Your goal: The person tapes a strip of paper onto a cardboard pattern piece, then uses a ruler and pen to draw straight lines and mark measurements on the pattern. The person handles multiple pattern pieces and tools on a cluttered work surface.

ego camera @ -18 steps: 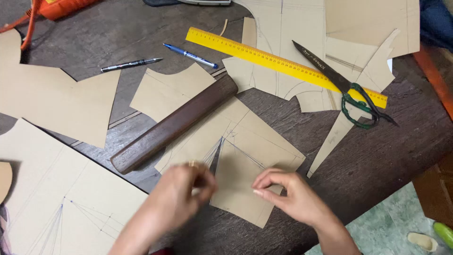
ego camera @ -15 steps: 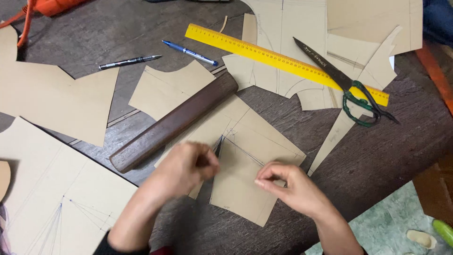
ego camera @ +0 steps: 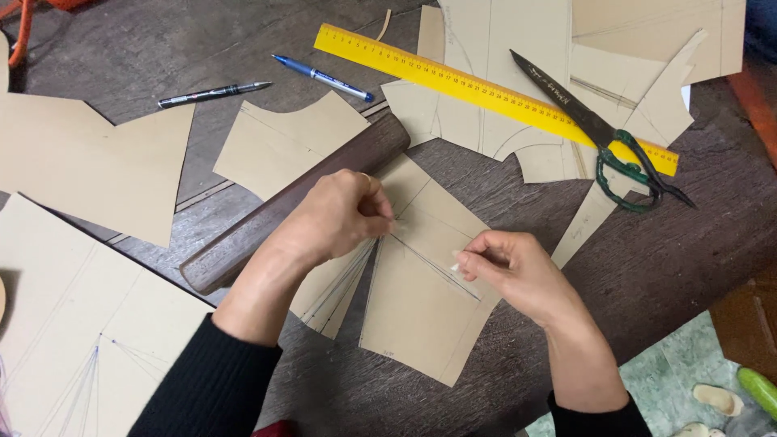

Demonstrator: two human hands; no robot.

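Near the tabletop's front edge, the left hand (ego camera: 340,214) and right hand (ego camera: 506,263) pinch the thin, light, easily creased brown paper pattern piece (ego camera: 421,307) along its fold line, the likely best hold.

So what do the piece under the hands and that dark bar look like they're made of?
The tan pattern piece looks like stiff matte kraft card: flat cut edges, pencil lines, a crisp fold between the left hand and right hand. The dark bar seems to be smooth brown wood, though polished plastic is possible.

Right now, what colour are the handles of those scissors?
Dark green, on the scissors lying across the yellow ruler; the head view shows it.
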